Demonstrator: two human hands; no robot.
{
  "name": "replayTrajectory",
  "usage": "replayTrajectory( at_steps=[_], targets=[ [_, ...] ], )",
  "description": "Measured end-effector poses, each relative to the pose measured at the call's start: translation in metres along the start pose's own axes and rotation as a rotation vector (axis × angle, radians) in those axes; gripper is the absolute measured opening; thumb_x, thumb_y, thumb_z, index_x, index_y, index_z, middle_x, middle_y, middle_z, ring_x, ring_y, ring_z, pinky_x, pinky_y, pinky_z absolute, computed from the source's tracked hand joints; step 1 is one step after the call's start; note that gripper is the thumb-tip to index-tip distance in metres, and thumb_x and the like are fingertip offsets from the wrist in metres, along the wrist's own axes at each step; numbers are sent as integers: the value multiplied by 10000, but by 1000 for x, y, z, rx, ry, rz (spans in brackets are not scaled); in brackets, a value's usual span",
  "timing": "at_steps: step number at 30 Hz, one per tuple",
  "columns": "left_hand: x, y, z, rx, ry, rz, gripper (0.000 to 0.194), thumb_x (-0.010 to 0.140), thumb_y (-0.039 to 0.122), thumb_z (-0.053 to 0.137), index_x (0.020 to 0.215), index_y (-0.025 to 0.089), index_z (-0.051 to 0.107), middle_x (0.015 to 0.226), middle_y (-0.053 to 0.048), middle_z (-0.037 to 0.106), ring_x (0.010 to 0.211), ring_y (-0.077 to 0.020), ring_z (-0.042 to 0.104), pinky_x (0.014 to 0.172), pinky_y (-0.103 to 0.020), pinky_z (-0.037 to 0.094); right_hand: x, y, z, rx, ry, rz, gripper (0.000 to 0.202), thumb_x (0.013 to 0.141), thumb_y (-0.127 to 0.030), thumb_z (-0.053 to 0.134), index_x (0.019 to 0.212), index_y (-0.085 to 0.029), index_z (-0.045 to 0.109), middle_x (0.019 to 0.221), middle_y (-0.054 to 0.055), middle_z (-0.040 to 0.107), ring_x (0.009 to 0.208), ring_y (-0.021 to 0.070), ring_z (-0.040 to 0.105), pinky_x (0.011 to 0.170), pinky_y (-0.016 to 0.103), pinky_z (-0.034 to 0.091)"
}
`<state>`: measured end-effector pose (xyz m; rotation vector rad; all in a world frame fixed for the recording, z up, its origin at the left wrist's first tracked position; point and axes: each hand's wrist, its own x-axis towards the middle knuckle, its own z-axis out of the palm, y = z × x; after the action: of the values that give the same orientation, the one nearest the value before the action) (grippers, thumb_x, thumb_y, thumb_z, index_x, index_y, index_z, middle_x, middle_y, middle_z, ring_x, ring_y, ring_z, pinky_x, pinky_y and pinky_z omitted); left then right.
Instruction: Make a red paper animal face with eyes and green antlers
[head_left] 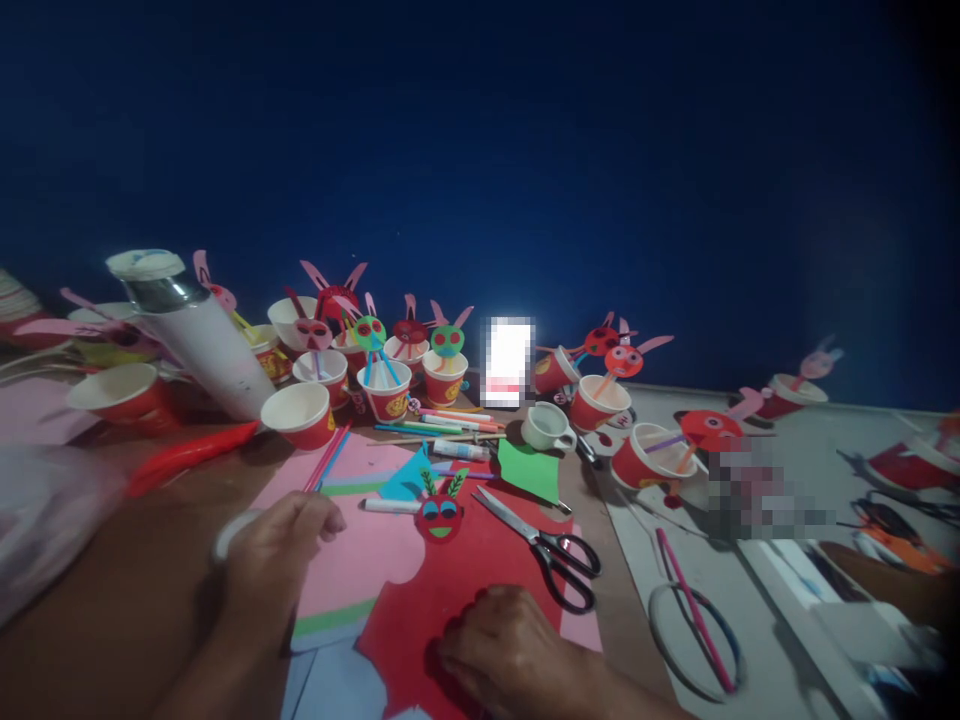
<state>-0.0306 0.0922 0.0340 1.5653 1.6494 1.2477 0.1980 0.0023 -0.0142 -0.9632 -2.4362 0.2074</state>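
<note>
My left hand (281, 545) is closed over the pink paper (360, 565) at the left; thin blue and pink sticks (328, 460) rise behind its fingers, and whatever it grips is hidden. My right hand (502, 640) rests on the red paper (450, 590) with its fingers curled under, their tips out of sight. Between and beyond the hands lies a small red paper face (439, 515) with blue eyes and green leaf-like ears. A white marker (390, 506) touches its left side. Black-handled scissors (544, 545) lie partly open right of the face.
Red paper cups (386, 392) with paper animal heads on straws line the back. A leaning white flask (202, 340) stands left, a lit screen (508, 360) at centre back. Near the green paper (529, 470) is a white cup (546, 428). A round hoop (696, 640) lies right.
</note>
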Motion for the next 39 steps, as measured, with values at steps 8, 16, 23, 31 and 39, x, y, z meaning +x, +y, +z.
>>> replayTrajectory(
  at_steps=[8,16,23,31,39],
  targets=[
    [-3,1,-5,-88,-62,-77,250,743,304,517,530,196,594,628,-13,616,572,-135,534,500,-200,436,-2,0,6,-21,-41,37,152,857,-224,445,751,-204,553,556,-39,557,477,94,464,514,269,276],
    [-6,8,-3,-125,-57,-99,258,738,319,534,522,183,574,523,12,545,532,-114,495,473,-172,399,0,-2,4,-17,-96,54,174,864,-207,432,751,-202,564,594,-29,579,525,93,481,543,260,257],
    [-3,5,-5,-91,-100,-71,274,770,329,507,556,170,571,527,16,552,496,-104,494,469,-185,398,-2,-2,4,-6,-117,68,147,859,-190,452,787,-204,579,607,-21,584,558,104,489,566,265,246],
    [8,-12,-26,5,-23,-47,247,791,363,526,654,186,628,599,19,597,562,-118,543,537,-199,435,-2,-3,4,61,-132,93,173,872,-189,432,839,-199,601,645,-1,608,580,107,509,591,250,282],
    [5,10,-51,181,139,-106,214,787,350,536,761,175,655,708,-3,665,696,-159,608,618,-222,458,1,1,-6,193,-152,207,237,919,-222,395,837,-174,612,705,31,641,620,107,554,604,229,321]
  ],
)
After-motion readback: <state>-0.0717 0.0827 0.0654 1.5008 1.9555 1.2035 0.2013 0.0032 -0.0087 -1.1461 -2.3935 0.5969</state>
